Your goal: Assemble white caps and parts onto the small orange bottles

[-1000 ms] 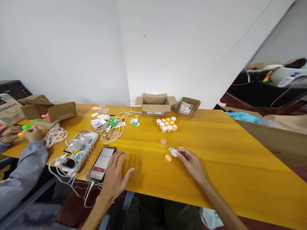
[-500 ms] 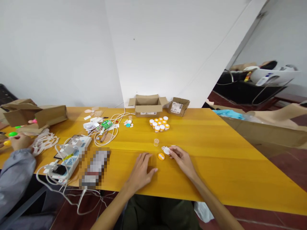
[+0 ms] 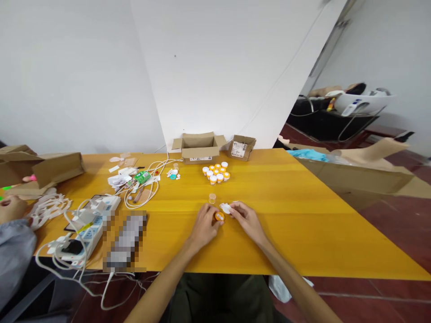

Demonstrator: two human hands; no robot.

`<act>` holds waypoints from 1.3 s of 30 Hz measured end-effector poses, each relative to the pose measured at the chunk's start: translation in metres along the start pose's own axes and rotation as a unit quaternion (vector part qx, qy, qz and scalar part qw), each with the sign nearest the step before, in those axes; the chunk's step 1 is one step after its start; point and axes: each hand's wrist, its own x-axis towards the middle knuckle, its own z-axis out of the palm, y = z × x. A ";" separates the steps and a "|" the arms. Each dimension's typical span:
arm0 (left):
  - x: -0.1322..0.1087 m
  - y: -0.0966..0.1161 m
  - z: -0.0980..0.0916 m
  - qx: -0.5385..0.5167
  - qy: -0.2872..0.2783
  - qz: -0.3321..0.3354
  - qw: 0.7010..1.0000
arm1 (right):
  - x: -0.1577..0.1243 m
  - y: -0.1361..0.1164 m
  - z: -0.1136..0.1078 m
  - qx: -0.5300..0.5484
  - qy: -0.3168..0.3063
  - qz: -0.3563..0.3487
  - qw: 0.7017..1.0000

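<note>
My left hand (image 3: pixel 204 228) is closed, thumb and fingers pinching the sides of a small round orange cap (image 3: pixel 219 216) with white pieces inside it. My right hand (image 3: pixel 248 220) pinches a flat white plastic disc (image 3: pixel 225 208) with a small holed end pointing left, just above and beside the cap. A little beyond my fingers a small clear cup (image 3: pixel 212 198) stands on the table. Further back is a cluster of small white-and-orange capped containers (image 3: pixel 216 173).
An open cardboard box (image 3: pixel 200 154) and a smaller one (image 3: pixel 241 148) stand against the wall. To the left lie white cables, small loose parts (image 3: pixel 173 174), a power strip (image 3: pixel 96 229) and a blurred-out device (image 3: pixel 126 242). A co-worker's hand (image 3: pixel 12 209) shows at far left.
My left hand has moved from resting apart on the table to gripping the orange cap. My right hand still holds the white disc near it. The whole view has shifted slightly.
</note>
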 end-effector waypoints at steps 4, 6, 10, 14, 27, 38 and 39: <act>0.000 0.003 0.000 -0.033 0.015 -0.009 0.999 | 0.000 -0.002 0.000 -0.015 -0.008 -0.024 1.000; 0.000 0.004 0.000 -0.059 0.020 -0.021 0.998 | 0.000 -0.004 0.000 -0.023 -0.017 -0.028 0.999; 0.002 0.005 0.000 -0.113 0.028 -0.052 0.992 | 0.000 -0.005 0.000 -0.035 -0.027 -0.033 0.998; 0.003 0.007 0.000 -0.167 0.034 -0.062 0.983 | -0.001 -0.005 0.002 -0.024 -0.033 -0.036 0.999; 0.002 0.010 0.000 -0.190 0.045 -0.053 0.979 | -0.006 -0.008 0.011 0.018 -0.036 -0.016 0.999; 0.002 0.005 0.005 -0.204 0.067 -0.055 0.975 | -0.007 -0.003 0.012 0.000 -0.020 -0.024 1.000; 0.002 0.004 0.005 -0.204 0.068 -0.056 0.975 | -0.007 -0.003 0.012 0.002 -0.020 -0.023 1.000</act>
